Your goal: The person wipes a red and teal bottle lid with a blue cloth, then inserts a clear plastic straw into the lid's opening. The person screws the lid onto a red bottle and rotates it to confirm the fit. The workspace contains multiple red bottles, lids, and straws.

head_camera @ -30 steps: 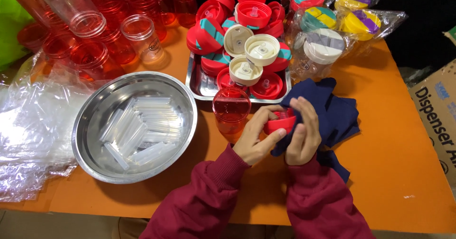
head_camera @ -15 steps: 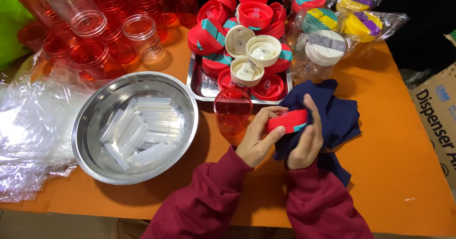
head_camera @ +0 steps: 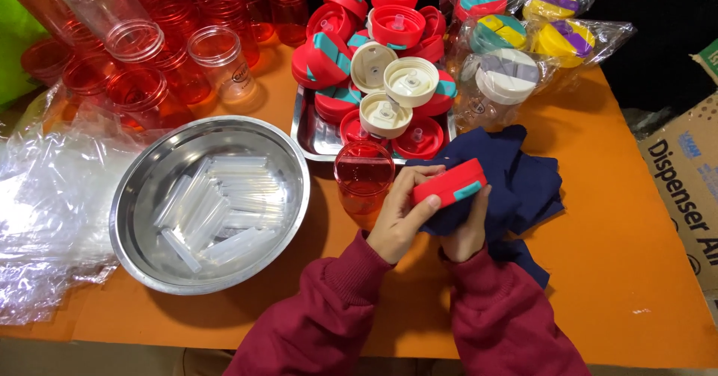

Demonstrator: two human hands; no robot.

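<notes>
1. Currently, left hand and right hand are both gripping a red lid, holding it above the table against a navy cloth.
2. Risk: the left elbow is sitting near the red bottle; a nudge could tip it.
3. Lid is looking round and glossy, with a teal tab.

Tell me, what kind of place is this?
Probably a small workshop where drink bottles are put together or packed. An orange table holds many red bottles, a tray heaped with lids, and a steel bowl of clear straws.
</notes>
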